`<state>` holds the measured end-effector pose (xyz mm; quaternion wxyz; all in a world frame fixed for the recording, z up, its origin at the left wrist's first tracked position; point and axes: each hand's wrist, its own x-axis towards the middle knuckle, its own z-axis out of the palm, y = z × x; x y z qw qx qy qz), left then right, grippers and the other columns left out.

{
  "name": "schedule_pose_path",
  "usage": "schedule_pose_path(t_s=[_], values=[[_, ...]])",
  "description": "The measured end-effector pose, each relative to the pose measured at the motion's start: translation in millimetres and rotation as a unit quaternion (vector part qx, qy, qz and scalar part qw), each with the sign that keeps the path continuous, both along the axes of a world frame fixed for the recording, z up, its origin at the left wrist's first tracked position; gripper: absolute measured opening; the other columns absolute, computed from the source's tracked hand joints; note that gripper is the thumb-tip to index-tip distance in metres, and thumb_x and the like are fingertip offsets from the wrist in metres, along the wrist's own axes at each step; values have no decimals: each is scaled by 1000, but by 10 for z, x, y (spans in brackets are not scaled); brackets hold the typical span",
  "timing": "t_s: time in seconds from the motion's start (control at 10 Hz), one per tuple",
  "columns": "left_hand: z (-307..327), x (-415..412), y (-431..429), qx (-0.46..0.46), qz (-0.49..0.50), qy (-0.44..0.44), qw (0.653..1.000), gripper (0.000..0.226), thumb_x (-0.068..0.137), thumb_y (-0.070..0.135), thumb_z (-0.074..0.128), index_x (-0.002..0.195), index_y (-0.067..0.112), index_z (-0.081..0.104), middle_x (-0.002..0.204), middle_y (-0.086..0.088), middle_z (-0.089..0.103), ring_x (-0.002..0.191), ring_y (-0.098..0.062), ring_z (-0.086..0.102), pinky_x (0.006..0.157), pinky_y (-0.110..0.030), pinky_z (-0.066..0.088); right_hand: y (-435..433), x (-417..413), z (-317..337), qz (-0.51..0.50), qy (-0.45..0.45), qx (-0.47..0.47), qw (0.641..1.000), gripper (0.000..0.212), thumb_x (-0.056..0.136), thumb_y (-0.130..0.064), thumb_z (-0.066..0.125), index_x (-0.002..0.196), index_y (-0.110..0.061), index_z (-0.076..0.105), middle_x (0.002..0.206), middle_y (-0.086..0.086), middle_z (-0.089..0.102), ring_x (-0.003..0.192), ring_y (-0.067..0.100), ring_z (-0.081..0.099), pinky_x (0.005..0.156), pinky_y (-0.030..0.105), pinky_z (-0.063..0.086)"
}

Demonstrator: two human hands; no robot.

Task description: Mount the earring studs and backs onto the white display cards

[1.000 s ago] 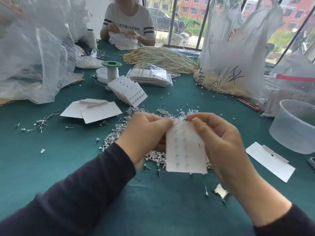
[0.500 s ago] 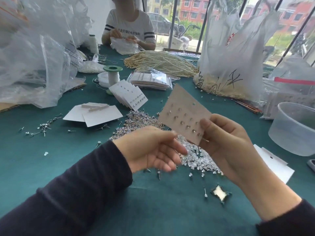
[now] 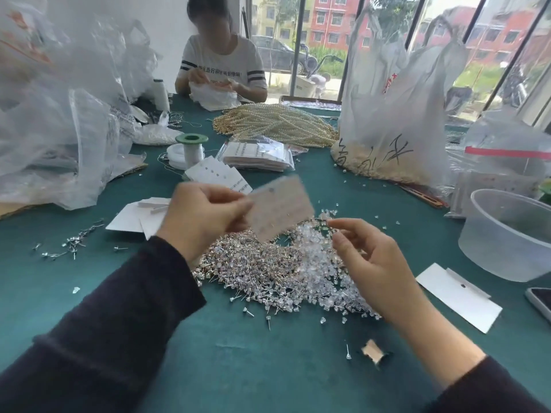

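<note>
My left hand [image 3: 202,216] pinches a white display card [image 3: 283,208] by its left edge and holds it tilted above the table; the card is motion-blurred, with faint rows of studs on it. My right hand [image 3: 372,257] hovers just right of the card with loosely curled fingers, and I see nothing held in it. Below both hands lie a heap of metal earring studs [image 3: 253,263] and a heap of clear plastic backs [image 3: 322,263] on the green cloth. A fanned stack of filled cards [image 3: 217,174] lies behind the left hand.
Blank cards lie at left [image 3: 131,219] and at right [image 3: 459,296]. A clear plastic tub [image 3: 507,234] and a phone [image 3: 541,299] sit at the right edge. Pearl strands [image 3: 277,123], plastic bags [image 3: 393,114], a spool [image 3: 192,147] and another person [image 3: 223,64] occupy the far side.
The card went from both hands to the right hand alone, then over to my left hand. My right hand let go and dropped toward the heap of backs.
</note>
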<state>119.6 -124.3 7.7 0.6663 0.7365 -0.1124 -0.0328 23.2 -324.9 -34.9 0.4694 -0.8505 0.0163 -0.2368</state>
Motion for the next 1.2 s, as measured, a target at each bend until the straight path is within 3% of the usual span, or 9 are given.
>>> schedule_pose_path(t_s=[0.1,0.2,0.4,0.6,0.7,0.8,0.9,1.0,1.2], values=[[127,505,79,42,103,-31,993,6,77,2,66,82,-1,64,82,-18,67,60,-24,65,56,-27,58,-53,39,-79,-41,-14,-207,977,20,89,-15,57,108,-14,63,85,-12,54,80,3,53,79,17,43],[95,894,21,113,135,-25,984,4,78,0,66,77,-1,63,84,-24,66,51,-18,62,52,-24,56,-63,66,-124,-6,10,-252,968,17,89,-17,57,104,-14,65,89,-10,54,88,9,53,82,19,40],[-127,1225,-64,135,166,47,976,11,74,-2,69,67,-1,60,84,-29,67,68,-33,68,74,-44,57,-68,111,-134,8,13,-243,970,13,87,-15,59,98,-14,67,88,-8,58,87,11,57,81,22,43],[12,1263,-104,93,129,50,986,18,75,-6,67,89,-12,60,67,-20,60,34,-12,58,44,-24,55,-50,99,-119,17,14,-222,975,10,86,-13,60,94,-14,68,87,-5,63,86,11,59,79,27,48],[-36,1238,-178,136,123,34,982,16,74,-4,68,86,-12,62,76,-25,66,48,-23,64,60,-36,59,-61,93,-114,9,11,-212,977,10,86,-13,60,92,-16,68,86,-7,63,85,8,58,78,23,47],[-158,1172,-210,320,156,-84,931,15,73,10,68,80,-3,69,77,-17,70,70,-26,67,70,-35,57,-69,85,-108,7,11,-210,978,9,87,-13,60,90,-16,68,85,-8,62,83,6,57,76,21,46],[-150,1117,-219,418,161,-166,878,21,74,18,64,77,-2,69,78,-16,69,71,-29,61,62,-31,49,-63,77,-101,7,2,-226,974,8,86,-12,61,90,-14,68,84,-6,63,82,10,58,76,24,47],[-68,1061,-218,480,140,-162,851,33,77,29,64,62,1,54,73,-17,62,65,-29,51,57,-30,42,-61,76,-77,4,-7,-279,960,8,84,-8,63,90,-10,68,81,-1,64,79,19,60,76,34,48],[101,732,-63,423,111,-238,867,30,81,36,59,81,7,65,79,-9,62,75,-25,56,69,-31,46,-57,65,-62,-17,-33,-324,945,7,81,-10,67,88,-9,69,79,2,67,75,23,63,77,40,49]])
